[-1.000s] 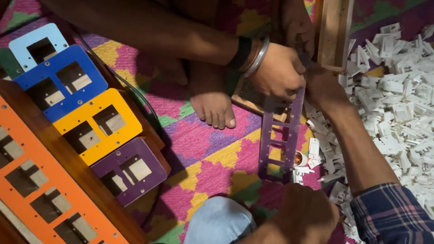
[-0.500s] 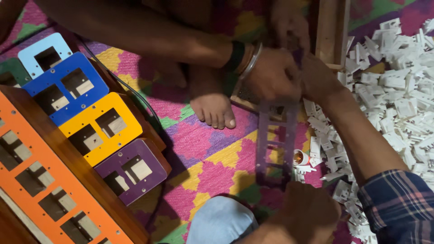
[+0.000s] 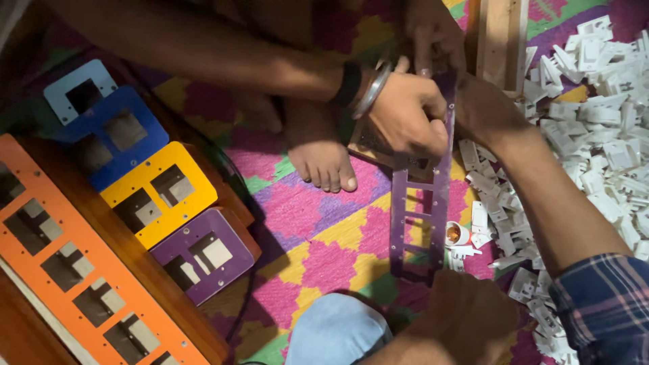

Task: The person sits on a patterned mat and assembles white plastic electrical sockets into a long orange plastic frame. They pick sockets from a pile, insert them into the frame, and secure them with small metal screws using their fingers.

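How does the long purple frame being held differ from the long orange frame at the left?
The purple frame is narrow and dark, gripped by hands at both ends above the colourful mat. The orange frame is wider and brighter, and lies untouched on a wooden surface. Both are long plates with a row of rectangular openings.

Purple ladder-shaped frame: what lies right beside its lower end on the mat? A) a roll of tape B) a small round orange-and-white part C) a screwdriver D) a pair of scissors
B: a small round orange-and-white part sits on the mat just right of the purple ladder-shaped frame, at the edge of the pile of white plastic parts; no scissors, tape or screwdriver show there.
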